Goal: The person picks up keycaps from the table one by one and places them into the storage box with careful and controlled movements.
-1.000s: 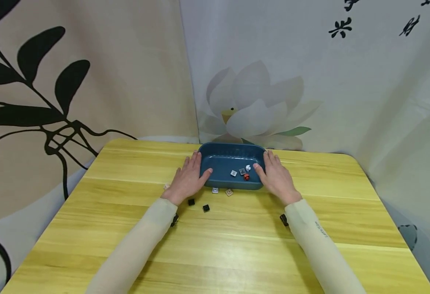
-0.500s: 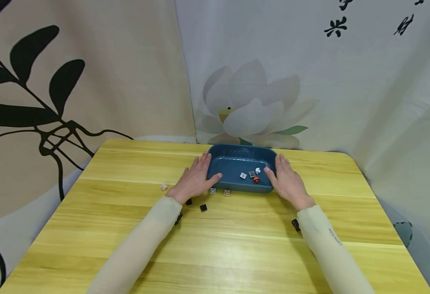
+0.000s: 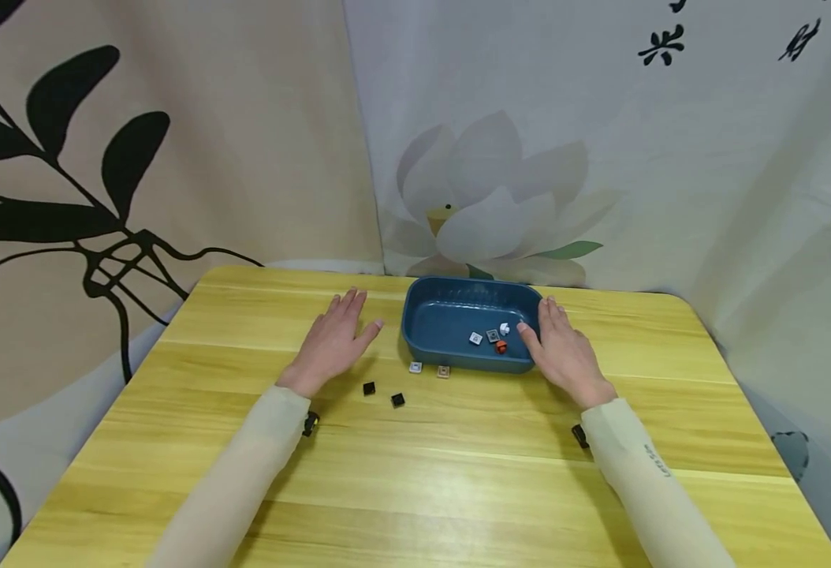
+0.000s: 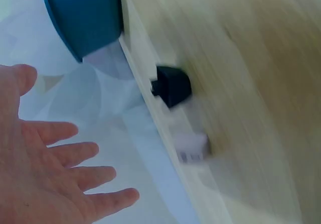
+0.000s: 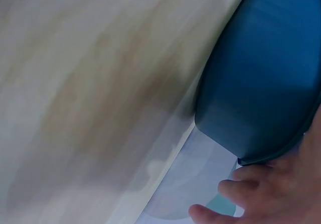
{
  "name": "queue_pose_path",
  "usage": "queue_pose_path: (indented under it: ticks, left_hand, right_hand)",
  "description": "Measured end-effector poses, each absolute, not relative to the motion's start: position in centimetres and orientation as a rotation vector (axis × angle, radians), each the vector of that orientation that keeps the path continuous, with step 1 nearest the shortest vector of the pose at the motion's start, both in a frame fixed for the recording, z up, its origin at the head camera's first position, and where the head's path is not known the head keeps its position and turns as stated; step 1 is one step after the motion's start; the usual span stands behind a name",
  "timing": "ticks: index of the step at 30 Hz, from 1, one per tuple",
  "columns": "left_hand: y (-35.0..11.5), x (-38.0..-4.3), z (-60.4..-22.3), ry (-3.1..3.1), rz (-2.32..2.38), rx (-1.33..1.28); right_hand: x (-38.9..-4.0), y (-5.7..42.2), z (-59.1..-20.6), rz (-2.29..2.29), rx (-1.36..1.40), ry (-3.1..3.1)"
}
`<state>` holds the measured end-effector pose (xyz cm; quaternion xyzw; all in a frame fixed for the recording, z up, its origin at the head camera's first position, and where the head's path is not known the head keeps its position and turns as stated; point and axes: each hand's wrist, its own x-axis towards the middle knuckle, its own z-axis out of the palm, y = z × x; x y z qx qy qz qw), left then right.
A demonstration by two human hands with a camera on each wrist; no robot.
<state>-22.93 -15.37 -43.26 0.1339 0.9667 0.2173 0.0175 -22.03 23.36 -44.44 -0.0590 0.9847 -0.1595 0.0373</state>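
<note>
A dark blue rectangular tray (image 3: 444,359) stands near the back of the table, its far rim towards the curtain. Inside lie several small keycaps: a white keycap (image 3: 475,338), a grey keycap (image 3: 493,336), another white piece (image 3: 504,328) and a red-orange piece (image 3: 501,346). My right hand (image 3: 564,351) lies along the tray's right end, fingers straight, thumb over the rim. Left of the tray, apart from it, my left hand (image 3: 326,343) holds nothing, fingers spread. In the left wrist view, a black keycap (image 4: 174,87) and a pale keycap (image 4: 192,146) lie on the table by this hand.
Just in front of the tray sit a whitish keycap (image 3: 415,368) and a beige keycap (image 3: 443,371). Closer to me are two black keycaps, one a bit tilted (image 3: 397,401). A patterned curtain (image 3: 281,142) hangs behind the wooden table (image 3: 415,489).
The tray has shifted right between both hands. My left hand has since let go of its left end and moved off to the left; my right hand stays at the right end.
</note>
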Motion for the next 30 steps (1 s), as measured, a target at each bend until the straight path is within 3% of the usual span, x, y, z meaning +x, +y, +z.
queue_pose_path:
  ticks: [11,30]
  left_hand:
    - [-19.6,-21.5,-42.4,3.017,0.665,0.378]
    - [-23.5,-20.0,-44.0,2.914,0.460,0.593]
  right_hand:
    - [-21.9,23.4,-44.3,-0.487,-0.188,3.020]
    - [-21.8,24.0,-43.9,-0.491,-0.250,3.002]
